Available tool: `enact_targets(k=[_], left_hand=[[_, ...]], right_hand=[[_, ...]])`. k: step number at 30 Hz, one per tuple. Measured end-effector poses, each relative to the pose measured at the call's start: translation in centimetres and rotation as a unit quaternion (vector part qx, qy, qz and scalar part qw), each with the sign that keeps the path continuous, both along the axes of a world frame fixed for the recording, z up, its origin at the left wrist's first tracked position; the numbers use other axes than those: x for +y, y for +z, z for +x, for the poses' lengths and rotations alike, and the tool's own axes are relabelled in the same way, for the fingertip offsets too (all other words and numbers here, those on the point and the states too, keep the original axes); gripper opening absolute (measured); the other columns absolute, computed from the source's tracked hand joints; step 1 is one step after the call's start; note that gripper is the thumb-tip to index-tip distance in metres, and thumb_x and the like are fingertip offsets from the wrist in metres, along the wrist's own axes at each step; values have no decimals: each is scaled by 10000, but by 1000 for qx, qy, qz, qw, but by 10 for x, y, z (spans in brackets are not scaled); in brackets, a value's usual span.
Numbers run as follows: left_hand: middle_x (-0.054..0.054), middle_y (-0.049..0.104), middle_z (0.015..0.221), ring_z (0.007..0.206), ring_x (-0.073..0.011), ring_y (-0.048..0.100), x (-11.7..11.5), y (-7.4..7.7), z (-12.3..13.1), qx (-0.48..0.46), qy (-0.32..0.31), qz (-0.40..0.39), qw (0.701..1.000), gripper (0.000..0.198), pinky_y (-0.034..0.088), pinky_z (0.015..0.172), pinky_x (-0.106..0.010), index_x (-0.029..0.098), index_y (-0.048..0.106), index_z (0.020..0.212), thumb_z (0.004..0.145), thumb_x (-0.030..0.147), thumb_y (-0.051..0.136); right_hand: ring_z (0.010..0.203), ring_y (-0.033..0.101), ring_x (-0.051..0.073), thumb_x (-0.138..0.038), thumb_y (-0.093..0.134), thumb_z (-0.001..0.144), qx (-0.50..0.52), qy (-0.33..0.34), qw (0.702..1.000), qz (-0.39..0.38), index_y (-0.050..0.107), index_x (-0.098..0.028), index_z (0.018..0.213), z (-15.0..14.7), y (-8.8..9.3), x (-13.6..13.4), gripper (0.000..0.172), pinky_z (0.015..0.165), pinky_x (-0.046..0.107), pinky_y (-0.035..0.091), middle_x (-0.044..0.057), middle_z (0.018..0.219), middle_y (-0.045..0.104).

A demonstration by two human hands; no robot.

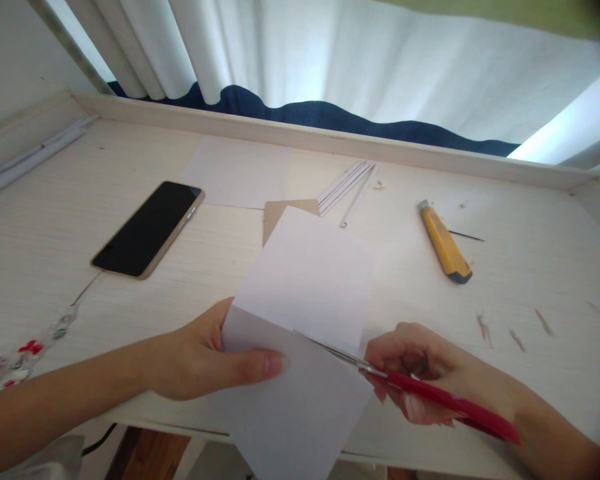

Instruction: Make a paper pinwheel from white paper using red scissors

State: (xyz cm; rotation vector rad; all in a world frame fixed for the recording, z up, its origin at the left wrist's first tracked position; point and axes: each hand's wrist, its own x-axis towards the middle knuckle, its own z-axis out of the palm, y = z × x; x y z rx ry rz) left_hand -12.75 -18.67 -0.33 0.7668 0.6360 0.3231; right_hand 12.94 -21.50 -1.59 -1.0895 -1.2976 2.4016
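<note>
My left hand (205, 360) grips a folded white sheet of paper (310, 287) at its left edge, thumb lying across the fold. My right hand (420, 380) is closed round the red handles of a pair of scissors (430, 393). The scissor blades lie across the paper near the fold, pointing left. The paper is held above the near edge of the pale wooden desk (530, 280), and its lower half hangs past that edge.
A black phone (147, 228) lies on the desk at the left. A yellow utility knife (445, 241) lies at the right. Behind the paper are a brown card (275, 212), a white sheet (240, 172) and thin white strips (347, 183). White curtains hang at the back.
</note>
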Motion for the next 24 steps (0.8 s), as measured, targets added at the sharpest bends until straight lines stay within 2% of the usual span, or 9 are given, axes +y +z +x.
enact_targets(k=[6, 11, 17, 24], left_hand=[[38, 697, 841, 696, -104, 648, 1, 0, -1, 10, -16, 13, 1000, 298, 504, 608, -152, 262, 627, 990, 754, 95, 552], [2, 696, 812, 678, -138, 639, 1, 0, -1, 45, -23, 11, 999, 251, 499, 592, -189, 234, 644, 972, 737, 166, 587], [30, 683, 737, 620, -102, 608, 2, 1, 1, 15, 21, 12, 1000, 190, 472, 545, -156, 235, 664, 895, 720, 182, 611], [11, 674, 772, 636, -111, 610, 4, -2, -2, 34, -31, 27, 999, 195, 468, 552, -172, 212, 638, 938, 761, 174, 566]], right_hand=[[362, 302, 0, -330, 674, 635, -8, -4, 1000, -1, 525, -128, 665, 0, 0, -1, 253, 313, 132, 196, -79, 484, 417], [408, 307, 8, -349, 665, 635, -4, 6, 1000, 22, 513, -131, 670, 1, 1, 0, 268, 366, 138, 222, -79, 498, 403], [537, 384, 44, -317, 617, 687, -49, 46, 995, 77, 489, -145, 740, 0, 2, 2, 221, 486, 162, 302, -44, 618, 454], [630, 408, 97, -420, 540, 719, -21, 79, 991, 104, 481, -160, 833, -2, -1, -2, 291, 560, 211, 344, 1, 732, 465]])
